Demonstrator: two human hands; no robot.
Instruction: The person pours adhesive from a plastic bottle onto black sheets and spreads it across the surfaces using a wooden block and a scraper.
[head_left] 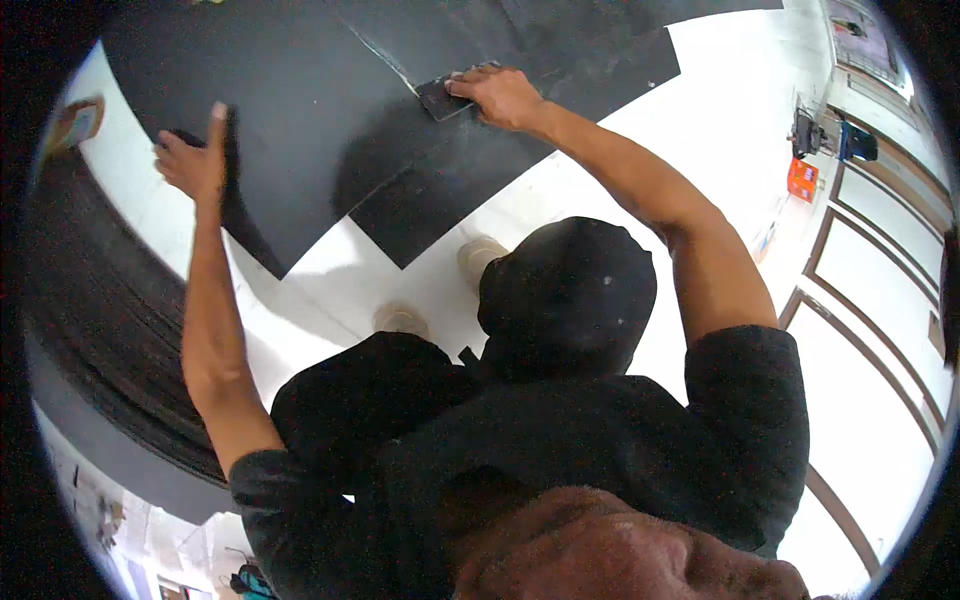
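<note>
Large black flat sheets [280, 190] lie over a white floor, with a thin pale seam running between two of them. My right hand [505, 97] is closed over a small dark rectangular flat piece [440, 100], which rests on the black surface at the end of that seam. Whether the piece is a scraper or a pad is not clear. Over the left part of the sheets, my left hand [195, 160] has its thumb and fingers spread and holds nothing. Its shadow falls on the sheet beside it.
A tall stack of dark sheets [110, 320] stands close to my left arm. My shoes [402, 320] are on the white floor [310, 270] by the sheets' stepped edge. An orange box [803, 180] and dark items sit along the right wall.
</note>
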